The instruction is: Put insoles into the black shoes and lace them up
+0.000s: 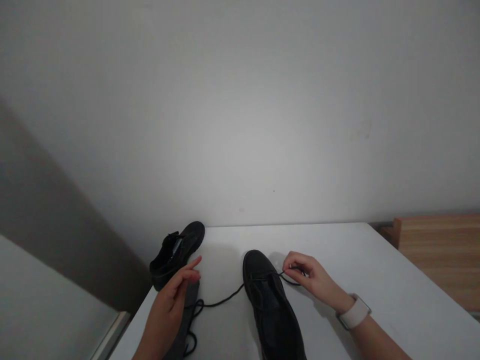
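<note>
A black shoe (270, 305) rests on the white table, toe pointing away from me. On its right side my right hand (305, 275) pinches a black shoelace (280, 273) between thumb and fingertips, close to the shoe. The lace's other length (225, 300) runs out from the shoe's left side and lies in loose loops beside my left hand (174, 295). That hand is raised with its index finger stretched out, holding nothing that I can see. Just beyond it stands a second black shoe (178, 252), partly covered by my fingers.
The white tabletop (337, 245) meets a pale wall (262, 125) at the back. To the right, beyond the table's edge, is a wood-grain panel (438, 260). A grey strip (192, 305) lies partly under my left hand; I cannot make out what it is.
</note>
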The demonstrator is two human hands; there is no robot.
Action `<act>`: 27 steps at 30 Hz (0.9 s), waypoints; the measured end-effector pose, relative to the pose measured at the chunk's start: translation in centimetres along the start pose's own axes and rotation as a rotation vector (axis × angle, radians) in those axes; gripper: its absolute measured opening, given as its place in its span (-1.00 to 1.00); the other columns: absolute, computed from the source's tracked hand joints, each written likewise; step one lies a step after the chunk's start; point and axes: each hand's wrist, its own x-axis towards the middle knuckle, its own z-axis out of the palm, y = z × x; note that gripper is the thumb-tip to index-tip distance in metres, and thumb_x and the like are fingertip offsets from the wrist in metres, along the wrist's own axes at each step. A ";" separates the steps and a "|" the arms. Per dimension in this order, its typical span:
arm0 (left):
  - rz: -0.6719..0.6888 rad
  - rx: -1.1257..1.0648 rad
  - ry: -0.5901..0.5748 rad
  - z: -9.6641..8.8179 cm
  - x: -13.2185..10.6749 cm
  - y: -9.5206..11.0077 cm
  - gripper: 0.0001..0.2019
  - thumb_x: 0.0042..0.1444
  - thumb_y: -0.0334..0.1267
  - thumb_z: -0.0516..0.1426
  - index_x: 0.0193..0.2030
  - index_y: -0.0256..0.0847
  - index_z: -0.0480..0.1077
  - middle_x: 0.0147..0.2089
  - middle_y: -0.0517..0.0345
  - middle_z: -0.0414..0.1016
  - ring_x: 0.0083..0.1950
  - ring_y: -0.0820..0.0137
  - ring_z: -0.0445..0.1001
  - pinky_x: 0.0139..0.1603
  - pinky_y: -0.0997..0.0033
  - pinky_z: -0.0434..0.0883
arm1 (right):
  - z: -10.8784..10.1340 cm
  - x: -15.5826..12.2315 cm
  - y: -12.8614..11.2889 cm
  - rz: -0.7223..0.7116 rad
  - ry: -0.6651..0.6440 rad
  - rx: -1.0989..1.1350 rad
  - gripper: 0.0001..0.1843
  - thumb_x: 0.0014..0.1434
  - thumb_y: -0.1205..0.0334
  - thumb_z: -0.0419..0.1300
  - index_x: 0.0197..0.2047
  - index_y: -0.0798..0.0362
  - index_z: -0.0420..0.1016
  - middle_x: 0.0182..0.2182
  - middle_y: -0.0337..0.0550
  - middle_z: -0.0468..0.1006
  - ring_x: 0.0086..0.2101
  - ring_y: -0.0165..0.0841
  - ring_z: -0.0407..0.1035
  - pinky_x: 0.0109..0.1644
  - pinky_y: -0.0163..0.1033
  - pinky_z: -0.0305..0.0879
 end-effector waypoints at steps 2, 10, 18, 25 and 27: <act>-0.050 -0.032 0.024 0.2 -0.1 -0.6 -0.74 0.27 -0.03 0.01 -0.22 -0.08 0.45 0.27 0.01 0.47 0.22 0.12 0.48 0.30 -0.04 0.34 | -0.1 -0.2 -0.1 -0.006 -0.011 0.000 -0.69 0.29 0.00 0.18 -0.35 0.07 0.46 -0.44 -0.18 0.46 -0.40 -0.34 0.31 -0.34 -0.24 0.21; 0.005 0.240 -0.211 2.5 -0.6 -3.1 -0.75 0.15 -0.17 0.12 -0.07 -0.09 0.53 -0.07 0.00 0.63 -0.05 0.11 0.59 0.04 0.08 0.51 | 0.7 -0.5 -0.4 -0.015 -0.041 -0.060 -0.83 0.28 0.18 0.16 -0.35 0.05 0.41 -0.43 -0.21 0.40 -0.42 -0.37 0.24 -0.39 -0.29 0.13; -0.023 0.586 -0.193 -1.3 0.1 -4.6 -0.73 0.15 -0.36 -0.03 -0.29 -0.13 0.51 -0.22 -0.01 0.58 -0.10 0.12 0.53 0.01 0.12 0.43 | 1.3 -0.7 -0.3 -0.054 -0.051 -0.118 -0.88 0.28 0.30 0.11 -0.31 0.03 0.40 -0.41 -0.21 0.42 -0.42 -0.38 0.25 -0.40 -0.29 0.13; -0.170 0.664 -0.392 -2.1 -0.2 -4.9 -0.76 0.07 -0.48 0.08 -0.27 -0.15 0.54 -0.12 0.00 0.60 0.02 0.16 0.52 0.11 0.20 0.36 | 1.6 -0.6 -0.4 -0.119 -0.046 -0.136 -0.84 0.33 0.25 0.11 -0.27 0.04 0.48 -0.38 -0.15 0.46 -0.39 -0.34 0.32 -0.37 -0.26 0.20; -0.187 0.676 -0.398 -1.6 -0.3 -5.3 -0.75 0.05 -0.52 0.08 -0.27 -0.15 0.53 -0.11 0.01 0.58 0.04 0.17 0.51 0.12 0.23 0.35 | 1.5 -0.5 -0.3 -0.135 -0.041 -0.125 -0.82 0.35 0.21 0.12 -0.25 0.03 0.52 -0.34 -0.11 0.48 -0.35 -0.32 0.36 -0.35 -0.25 0.24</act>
